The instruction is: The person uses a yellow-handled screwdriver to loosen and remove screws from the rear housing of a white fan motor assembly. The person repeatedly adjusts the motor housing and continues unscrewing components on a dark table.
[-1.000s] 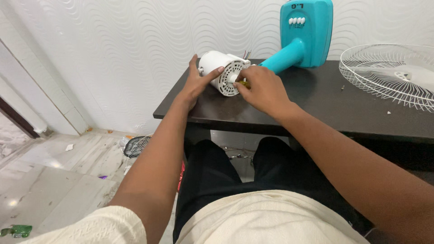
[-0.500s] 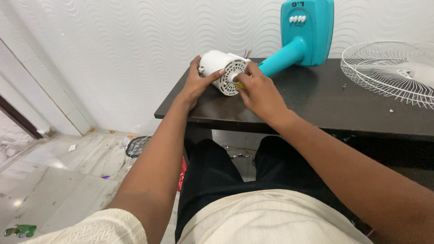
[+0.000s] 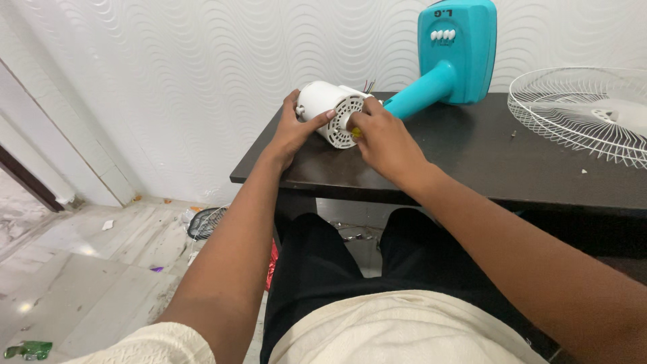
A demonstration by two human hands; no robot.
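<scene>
Far left, low on the pale floor [image 3: 87,269], lies a small green thing [image 3: 27,349], and a bit right of it a dark round wire grille [image 3: 205,222] lies on the floor near the leg of the counter [image 3: 472,168].

The counter is dark and stands against a white wall with wavy lines [image 3: 168,81]. At its left end sits the white fan motor [image 3: 322,108], lying on its side. It has a round face with many little holes, turned toward the person.

The left hand [image 3: 293,131] is on the left side of the motor. Its fingers are curled around the white body and the thumb presses on the round face, so it holds the motor.

The right hand [image 3: 381,138] is just to the right, touching the front of the motor. Its fingers are pinched narrow on something small and yellow [image 3: 355,132]. I cannot tell what that is.

A few thin colored wires [image 3: 368,85] stick up behind the motor.

Next to the right, a blue-green fan stand [image 3: 448,61] lies on the counter, its neck pointing at the motor and its wide base with white buttons against the wall.

Far right, a white wire fan guard [image 3: 579,111] lies flat on the counter, well apart from the hands.
</scene>
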